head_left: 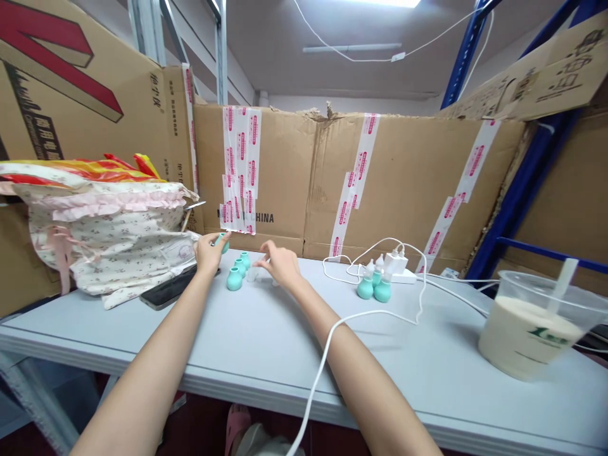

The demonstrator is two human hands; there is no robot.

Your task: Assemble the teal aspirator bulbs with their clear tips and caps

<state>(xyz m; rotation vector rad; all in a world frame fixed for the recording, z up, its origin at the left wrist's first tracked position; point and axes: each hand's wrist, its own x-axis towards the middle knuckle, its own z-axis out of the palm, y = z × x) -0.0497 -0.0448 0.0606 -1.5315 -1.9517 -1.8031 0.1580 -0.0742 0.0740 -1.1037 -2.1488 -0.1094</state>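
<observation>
My left hand [209, 252] is closed around a turquoise rubber bulb [222, 242], lifted above the back of the table. Three more bulbs of the same kind stand in a row just right of it, the nearest bulb [234, 278] toward me. My right hand [281, 263] is low over the table with its fingers bent in a pinch. At its fingertips is a small clear plastic piece [252, 273], faint against the tabletop. Farther right, three turquoise bulbs fitted with clear pointed tips stand together, one of them a bulb [382, 291] in front.
A white charger [395, 263] and its cables lie behind the tipped bulbs; one white cable [327, 348] crosses over my right forearm. A drink cup [532, 329] stands at right. A dark phone [166, 290] and a floral cloth bag [114, 234] are at left. Cardboard [285, 171] walls the back.
</observation>
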